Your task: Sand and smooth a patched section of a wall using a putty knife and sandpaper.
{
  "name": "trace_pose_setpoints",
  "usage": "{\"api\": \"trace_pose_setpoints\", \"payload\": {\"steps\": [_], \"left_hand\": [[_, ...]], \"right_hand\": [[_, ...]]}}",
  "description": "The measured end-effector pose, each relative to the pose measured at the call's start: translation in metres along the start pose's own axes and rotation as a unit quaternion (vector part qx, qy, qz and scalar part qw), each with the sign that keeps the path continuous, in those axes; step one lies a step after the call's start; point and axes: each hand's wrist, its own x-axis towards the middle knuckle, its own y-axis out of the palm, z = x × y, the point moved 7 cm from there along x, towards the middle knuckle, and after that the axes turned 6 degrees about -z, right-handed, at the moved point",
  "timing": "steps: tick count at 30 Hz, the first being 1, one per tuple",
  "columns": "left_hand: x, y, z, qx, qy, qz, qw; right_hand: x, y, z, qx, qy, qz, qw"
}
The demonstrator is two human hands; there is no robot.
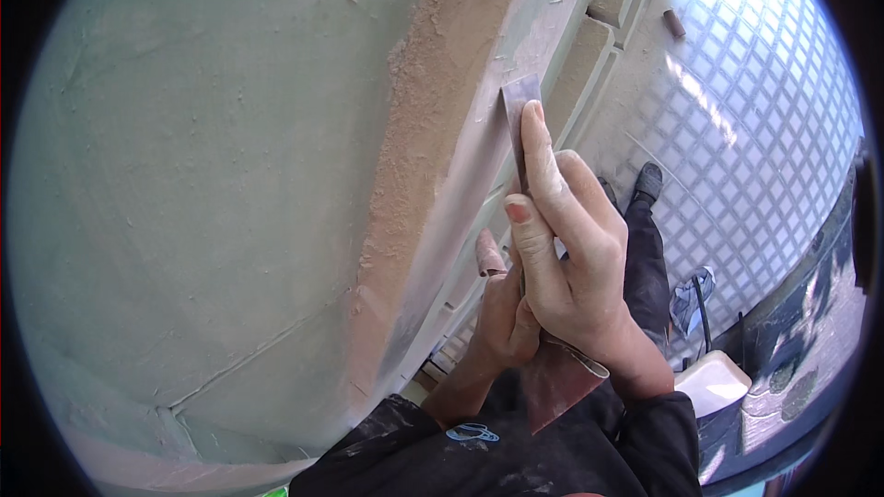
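Note:
My right hand [580, 241] grips a narrow, flat, greyish strip-like tool [521, 110], with the index finger stretched along it. The tool's tip rests against the pale, dusty edge band [476, 131] of a large greenish panel [242, 117]. Below and behind, my left hand [507, 317] is closed beside the right wrist. From between the two hands hangs a folded piece of reddish-brown sandpaper [561, 383], its upper part hidden; it seems held by my left hand. A brownish, curled cover, perhaps sandpaper, is round a left fingertip [487, 252].
A rough brown strip [414, 152] runs along the panel. Ledged mouldings [587, 69] stand beyond its edge. On the patterned tile floor [746, 124] are a small brown cylinder [674, 24] and a crumpled plastic bag [690, 300]. A white rounded object [715, 383] is at lower right, near a dark shiny surface.

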Motion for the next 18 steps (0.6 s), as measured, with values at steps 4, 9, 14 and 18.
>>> {"api": "trace_pose_setpoints", "payload": {"steps": [4, 9, 14, 18], "left_hand": [[0.017, 0.000, -0.023, -0.001, 0.046, -0.029, 0.999], [0.015, 0.012, -0.019, 0.269, 0.354, 0.161, 0.881], [0.023, -0.001, -0.001, -0.074, 0.049, 0.026, 0.996], [0.025, 0.002, -0.020, 0.058, 0.153, -0.010, 0.987]], "right_hand": [[0.014, 0.003, 0.006, -0.004, -0.028, -0.032, 0.999], [0.005, 0.004, 0.004, -0.027, -0.039, -0.028, 0.999], [0.019, 0.004, 0.009, -0.022, -0.069, -0.064, 0.995], [0.020, 0.003, 0.006, -0.016, -0.063, -0.056, 0.996]]}}
